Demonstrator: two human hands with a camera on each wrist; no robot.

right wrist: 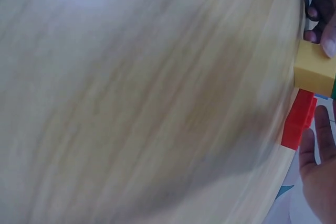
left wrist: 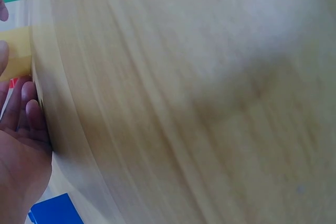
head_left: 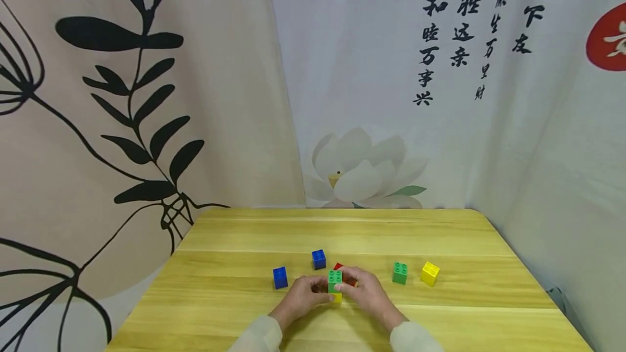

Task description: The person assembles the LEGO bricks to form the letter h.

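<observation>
In the head view, a green toy brick [head_left: 335, 279] sits over a yellow brick [head_left: 337, 298], upright between the two hands. My left hand [head_left: 304, 297] pinches the yellow brick low on its left side, with the thumb on its near face. From the other side my right hand [head_left: 368, 293] grips the green brick, thumb across its front and fingers behind. A red brick [right wrist: 299, 119] stands just beyond, mostly covered by the right hand in the head view. Whether the green and yellow bricks are fully pressed together I cannot tell.
Two blue bricks, one farther back [head_left: 319, 259] and one nearer [head_left: 280, 277], lie left of the hands. A loose green brick [head_left: 400, 273] and another yellow brick [head_left: 430, 274] are on the right. All rest on the wooden table [head_left: 235, 265], with curtains behind.
</observation>
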